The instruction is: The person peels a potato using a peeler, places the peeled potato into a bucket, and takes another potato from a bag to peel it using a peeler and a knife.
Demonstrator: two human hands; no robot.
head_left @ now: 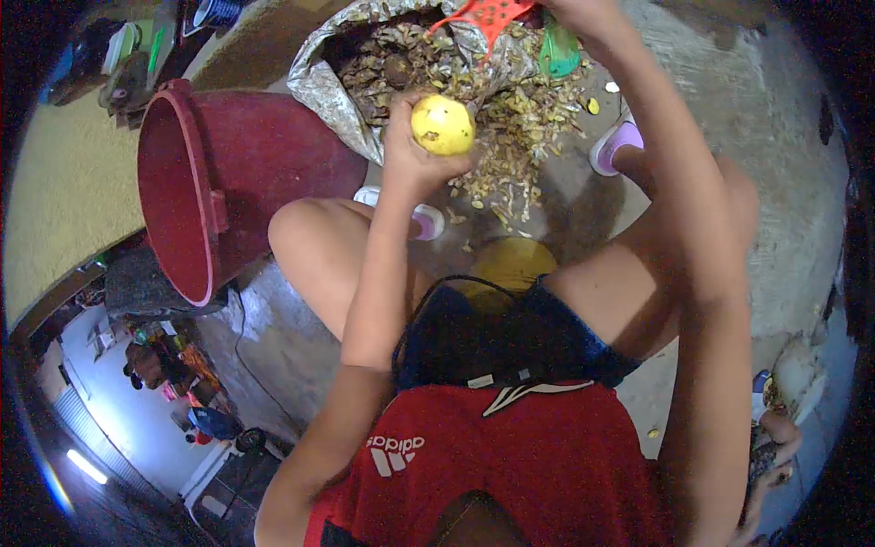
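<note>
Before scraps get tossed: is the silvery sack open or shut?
Open: the silvery sack has its edge spread wide, with brownish peelings visible inside.

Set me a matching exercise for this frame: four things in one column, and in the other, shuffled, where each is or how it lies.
Things
1. yellow fruit
2. dark red bin
3. silvery sack
4. orange-red piece

Places and states
A. open at the mouth, with brownish scraps inside
B. at the top edge of the picture, near the right hand
C. held in the left hand
D. tipped on its side, with its mouth facing the left of the picture

Right pairs: 1-C, 2-D, 3-A, 4-B
</note>
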